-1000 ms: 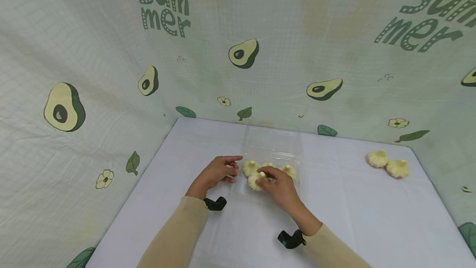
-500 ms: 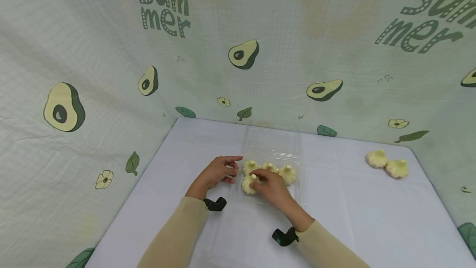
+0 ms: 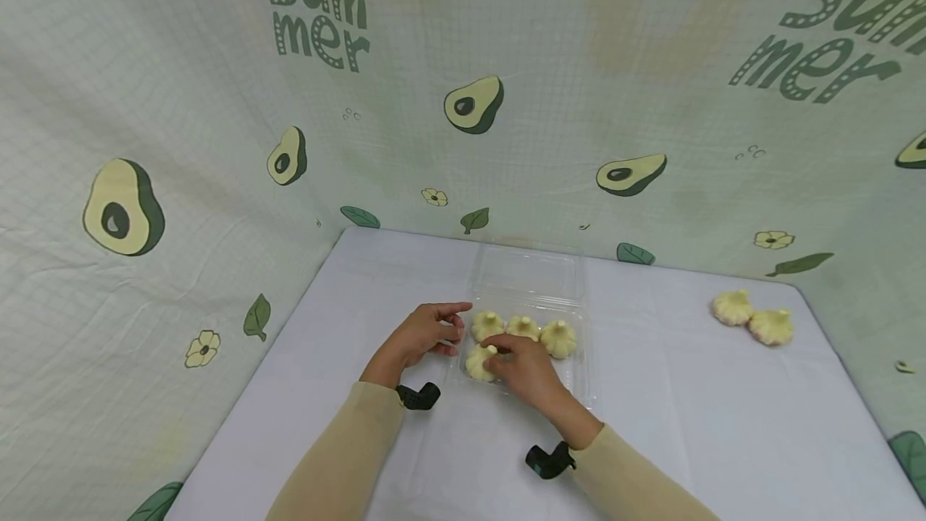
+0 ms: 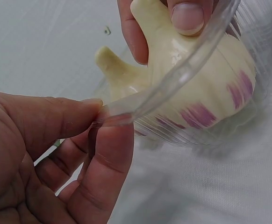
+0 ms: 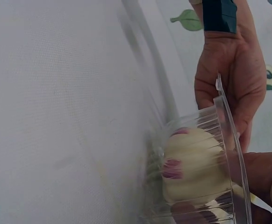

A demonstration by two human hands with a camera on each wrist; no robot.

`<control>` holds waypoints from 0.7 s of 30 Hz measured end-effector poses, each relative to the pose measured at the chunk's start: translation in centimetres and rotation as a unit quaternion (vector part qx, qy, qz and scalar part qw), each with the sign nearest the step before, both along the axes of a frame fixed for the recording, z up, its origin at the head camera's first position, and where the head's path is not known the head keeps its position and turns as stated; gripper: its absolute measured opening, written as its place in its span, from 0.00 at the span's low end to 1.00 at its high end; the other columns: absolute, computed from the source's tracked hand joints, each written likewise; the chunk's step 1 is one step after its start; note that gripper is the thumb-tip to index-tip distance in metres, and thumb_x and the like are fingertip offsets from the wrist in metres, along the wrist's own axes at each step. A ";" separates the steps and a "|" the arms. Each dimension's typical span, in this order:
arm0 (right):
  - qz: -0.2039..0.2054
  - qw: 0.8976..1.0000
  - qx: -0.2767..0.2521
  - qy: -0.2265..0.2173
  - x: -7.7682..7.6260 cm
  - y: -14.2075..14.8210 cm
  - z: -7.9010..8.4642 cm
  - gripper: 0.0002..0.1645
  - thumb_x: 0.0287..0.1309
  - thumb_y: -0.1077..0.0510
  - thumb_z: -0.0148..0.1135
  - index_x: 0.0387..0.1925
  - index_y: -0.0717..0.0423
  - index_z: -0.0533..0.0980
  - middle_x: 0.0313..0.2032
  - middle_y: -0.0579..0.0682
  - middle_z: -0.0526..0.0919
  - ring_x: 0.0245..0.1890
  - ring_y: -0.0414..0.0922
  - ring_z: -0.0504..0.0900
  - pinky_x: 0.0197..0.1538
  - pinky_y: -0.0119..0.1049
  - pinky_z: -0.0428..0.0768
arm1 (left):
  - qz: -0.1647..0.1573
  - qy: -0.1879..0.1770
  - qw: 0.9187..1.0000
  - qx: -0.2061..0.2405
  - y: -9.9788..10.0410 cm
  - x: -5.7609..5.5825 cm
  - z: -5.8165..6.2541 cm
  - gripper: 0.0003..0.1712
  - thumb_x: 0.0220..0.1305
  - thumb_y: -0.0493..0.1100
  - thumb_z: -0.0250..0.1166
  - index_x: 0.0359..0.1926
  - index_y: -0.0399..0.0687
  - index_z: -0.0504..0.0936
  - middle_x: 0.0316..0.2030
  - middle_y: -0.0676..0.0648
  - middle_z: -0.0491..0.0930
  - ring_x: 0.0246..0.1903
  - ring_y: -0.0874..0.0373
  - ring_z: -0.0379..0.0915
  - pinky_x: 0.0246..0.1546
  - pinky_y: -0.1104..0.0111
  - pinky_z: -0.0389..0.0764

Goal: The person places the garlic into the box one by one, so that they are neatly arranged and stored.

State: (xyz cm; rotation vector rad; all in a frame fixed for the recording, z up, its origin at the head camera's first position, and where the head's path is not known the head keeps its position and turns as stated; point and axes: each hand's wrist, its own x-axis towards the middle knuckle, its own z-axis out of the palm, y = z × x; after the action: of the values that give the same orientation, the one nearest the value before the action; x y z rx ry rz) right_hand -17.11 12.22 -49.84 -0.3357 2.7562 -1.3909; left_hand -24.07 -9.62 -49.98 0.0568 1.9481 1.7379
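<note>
Right hand [image 3: 530, 368] has its fingers pinched round a garlic bulb [image 3: 477, 363] up by the neck, and that bulb's down in the near left corner of a clear plastic container [image 3: 583, 356]. Can't really tell if it's resting on the container floor or held a touch above it. The left wrist cam shows purple patches low on its side, seen through the clear wall.

Left hand [image 3: 423, 334] is at the container's left edge, thumb and index pinching the rim.

Three more bulbs sit in a row along the far side of the container: a left bulb [image 3: 488, 325], a middle bulb [image 3: 522, 327] and a right bulb [image 3: 559, 339]. The lid [image 3: 530, 273] is folded back open on the far side.

Over at the far right of the white tabletop [image 3: 665, 424] there's a loose bulb [image 3: 732, 308] touching a second loose bulb [image 3: 771, 328], which sits slightly nearer and further right. Behind it all hangs a pale cloth [image 3: 550, 38] printed with avocados, leaves and "summer". Sleeves [image 3: 340, 457] are beige, btw.
</note>
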 end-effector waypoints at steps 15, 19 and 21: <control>0.008 1.000 -0.017 -0.011 -0.1 -0.1 0.0 0.17 0.55 0.67 0.75 0.47 0.54 0.89 0.48 0.51 0.90 0.50 0.51 0.88 0.48 0.42 0.86 | -0.002 0.000 1.000 0.002 0.0 0.0 0.3 0.33 0.69 0.28 0.65 0.74 0.47 0.76 0.44 0.46 0.77 0.32 0.58 0.74 0.31 0.68 0.87; 0.015 1.000 -0.024 -0.003 0.1 -0.1 0.1 0.17 0.55 0.68 0.75 0.47 0.56 0.89 0.49 0.52 0.90 0.51 0.51 0.87 0.51 0.46 0.86 | 0.000 -0.003 1.000 0.001 0.0 0.1 0.4 0.34 0.70 0.28 0.65 0.74 0.47 0.76 0.44 0.46 0.77 0.32 0.58 0.75 0.31 0.69 0.87; 0.017 1.000 -0.024 0.003 0.1 -0.1 0.1 0.16 0.56 0.68 0.75 0.47 0.56 0.89 0.50 0.52 0.90 0.51 0.52 0.87 0.52 0.47 0.86 | -0.001 -0.002 1.000 0.003 0.0 0.1 0.3 0.34 0.70 0.28 0.65 0.74 0.47 0.76 0.44 0.46 0.77 0.32 0.58 0.75 0.31 0.69 0.87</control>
State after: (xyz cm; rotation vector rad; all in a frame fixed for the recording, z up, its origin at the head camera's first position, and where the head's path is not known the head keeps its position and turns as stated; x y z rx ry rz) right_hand -16.97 12.14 -49.75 -0.3871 2.7131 -1.4530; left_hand -23.98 -9.61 -49.63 0.0559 1.9396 1.7404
